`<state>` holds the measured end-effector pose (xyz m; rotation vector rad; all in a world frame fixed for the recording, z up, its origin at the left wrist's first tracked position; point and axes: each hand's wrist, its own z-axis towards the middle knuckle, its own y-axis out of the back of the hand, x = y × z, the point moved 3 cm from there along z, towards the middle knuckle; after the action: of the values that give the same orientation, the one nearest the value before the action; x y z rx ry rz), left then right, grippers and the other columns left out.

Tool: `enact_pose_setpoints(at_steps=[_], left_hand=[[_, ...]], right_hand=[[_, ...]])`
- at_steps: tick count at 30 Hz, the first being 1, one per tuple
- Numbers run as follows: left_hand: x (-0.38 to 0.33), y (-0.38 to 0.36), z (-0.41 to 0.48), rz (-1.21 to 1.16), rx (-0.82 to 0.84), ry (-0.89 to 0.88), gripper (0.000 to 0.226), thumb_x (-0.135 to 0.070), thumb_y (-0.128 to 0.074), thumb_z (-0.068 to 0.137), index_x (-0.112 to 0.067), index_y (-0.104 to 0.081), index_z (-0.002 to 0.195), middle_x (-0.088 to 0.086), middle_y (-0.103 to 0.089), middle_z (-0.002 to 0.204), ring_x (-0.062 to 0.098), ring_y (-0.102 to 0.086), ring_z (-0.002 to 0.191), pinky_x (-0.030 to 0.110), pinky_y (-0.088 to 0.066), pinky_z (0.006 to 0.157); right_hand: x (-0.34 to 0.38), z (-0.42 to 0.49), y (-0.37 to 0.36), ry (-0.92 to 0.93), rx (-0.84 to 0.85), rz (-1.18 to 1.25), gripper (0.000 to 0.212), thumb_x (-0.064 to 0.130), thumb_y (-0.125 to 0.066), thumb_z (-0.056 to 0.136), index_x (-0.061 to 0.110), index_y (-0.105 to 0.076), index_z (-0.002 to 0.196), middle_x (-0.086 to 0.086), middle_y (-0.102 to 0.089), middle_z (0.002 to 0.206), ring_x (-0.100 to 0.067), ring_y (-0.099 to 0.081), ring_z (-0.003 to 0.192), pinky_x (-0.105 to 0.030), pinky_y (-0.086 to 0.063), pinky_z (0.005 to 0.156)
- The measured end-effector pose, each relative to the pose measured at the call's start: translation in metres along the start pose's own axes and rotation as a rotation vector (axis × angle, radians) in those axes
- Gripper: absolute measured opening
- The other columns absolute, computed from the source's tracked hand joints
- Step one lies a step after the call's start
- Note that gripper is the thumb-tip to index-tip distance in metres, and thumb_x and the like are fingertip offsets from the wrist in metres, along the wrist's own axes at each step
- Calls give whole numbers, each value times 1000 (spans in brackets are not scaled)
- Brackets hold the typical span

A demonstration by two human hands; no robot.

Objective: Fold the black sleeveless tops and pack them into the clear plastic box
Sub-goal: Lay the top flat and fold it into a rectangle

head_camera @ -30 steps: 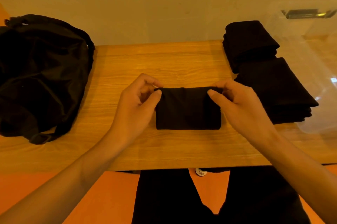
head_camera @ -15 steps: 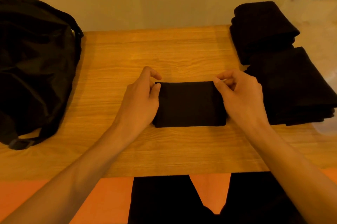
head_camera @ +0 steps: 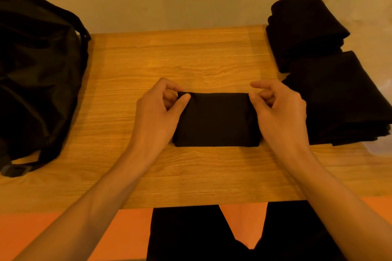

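A black sleeveless top [head_camera: 216,120], folded into a small rectangle, lies in the middle of the wooden table [head_camera: 191,61]. My left hand [head_camera: 158,112] pinches its far left corner between thumb and fingers. My right hand [head_camera: 280,110] pinches the far right corner. Two stacks of folded black tops [head_camera: 305,33] [head_camera: 341,99] lie at the right. The clear plastic box [head_camera: 373,18] stands beyond them at the right edge, partly out of view.
A large black bag [head_camera: 36,74] covers the left end of the table, its strap and buckle [head_camera: 14,170] trailing toward the front edge. A pale wall runs behind the table. My legs and an orange floor [head_camera: 63,235] show below the front edge.
Both hands have stayed on the far corners of the folded top and shifted a little. The view has tilted, so the bag and stacks sit differently in the frame.
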<state>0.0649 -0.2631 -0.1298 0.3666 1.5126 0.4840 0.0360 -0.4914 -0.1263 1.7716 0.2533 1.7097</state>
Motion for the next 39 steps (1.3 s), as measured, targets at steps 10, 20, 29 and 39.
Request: enact_pose_setpoints(at_steps=[10, 20, 29, 39], left_hand=[[-28, -17, -39, 605, 300, -499, 70, -56, -10, 105, -15, -23, 161, 1, -16, 169, 12, -9, 155, 34, -13, 126], [11, -20, -20, 804, 392, -432, 77, -66, -5, 100, -22, 8, 162, -7, 12, 169, 3, 20, 152, 35, 3, 127], [23, 11, -13, 586, 331, -284, 72, -63, 4, 98, -28, 0, 162, -15, 2, 168, -9, 10, 150, 24, 4, 125], [-8, 4, -16, -466, 180, 98, 79, -69, -2, 91, -36, -32, 156, -22, -32, 160, -7, -25, 147, 36, -10, 128]], right_hand=[[36, -25, -21, 533, 168, -620, 55, 36, -27, 108, 4, -42, 150, -15, -42, 155, -29, -34, 147, -45, -30, 120], [4, -17, -30, 324, 360, -672, 70, 52, -3, 102, 15, 2, 161, -2, 5, 169, -9, 12, 154, -31, 8, 124], [-4, -19, -15, 133, 370, -426, 73, 57, -8, 100, 18, 5, 160, 7, 6, 168, 3, 12, 149, -20, 6, 122], [16, -19, -20, -14, 267, 187, 61, 48, -24, 106, 24, -16, 161, 13, -13, 167, 7, -8, 150, -23, -9, 126]])
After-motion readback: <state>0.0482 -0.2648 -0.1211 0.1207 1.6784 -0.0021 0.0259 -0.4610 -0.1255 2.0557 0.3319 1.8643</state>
